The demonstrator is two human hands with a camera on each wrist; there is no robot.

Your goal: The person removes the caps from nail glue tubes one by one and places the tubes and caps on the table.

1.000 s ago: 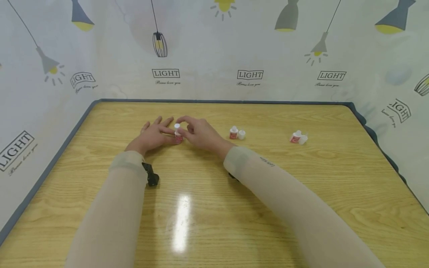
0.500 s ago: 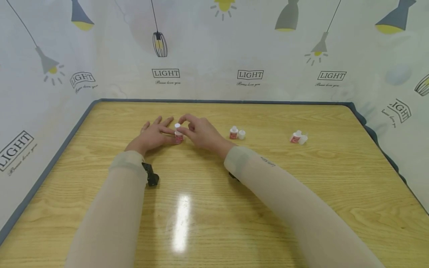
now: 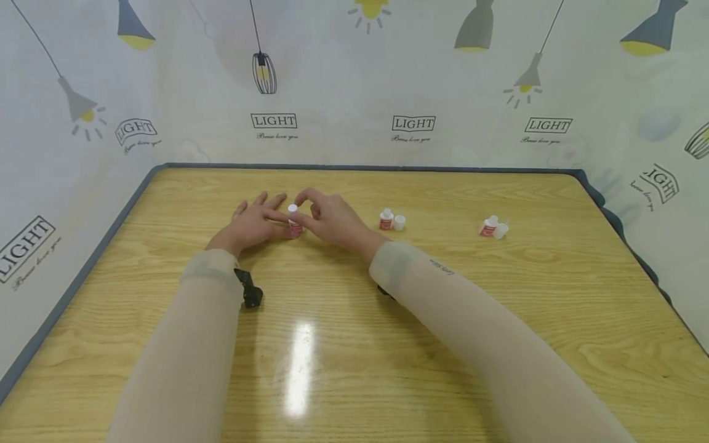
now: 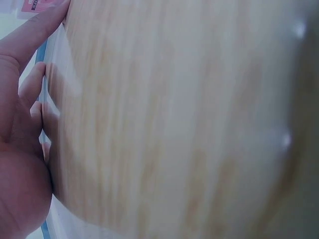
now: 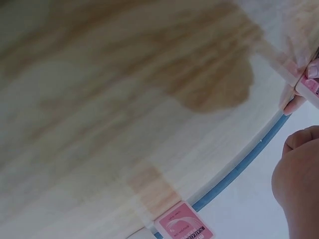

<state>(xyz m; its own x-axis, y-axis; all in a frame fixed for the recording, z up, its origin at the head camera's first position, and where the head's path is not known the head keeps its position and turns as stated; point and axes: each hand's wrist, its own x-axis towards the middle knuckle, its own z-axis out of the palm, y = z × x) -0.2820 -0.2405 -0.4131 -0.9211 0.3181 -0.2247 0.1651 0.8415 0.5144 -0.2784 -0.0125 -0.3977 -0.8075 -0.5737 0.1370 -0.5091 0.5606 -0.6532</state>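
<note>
A small white bottle with a pink label [image 3: 296, 228] stands upright on the table at the left, its white cap [image 3: 292, 209] on top. My left hand [image 3: 255, 224] lies low on the table with the outer fingers spread, its thumb and index finger pinching the bottle near the base. From the right, my right hand [image 3: 335, 220] holds the cap between thumb and bent index finger. The left wrist view shows part of the pink label [image 4: 37, 5] at the thumb's tip. In the right wrist view, left fingertips [image 5: 312, 71] touch the label; the cap is out of sight.
Right of my hands stands a second pink-labelled bottle [image 3: 385, 221] with a loose white cap [image 3: 399, 223] beside it. Farther right is a third bottle [image 3: 488, 227], with another cap [image 3: 501, 231] against it. A printed wall borders the wooden table [image 3: 343, 344] behind and at both sides.
My right thumb and index finger shift slightly around the cap, which moves very little. The left hand and the other two bottles stay in place.
</note>
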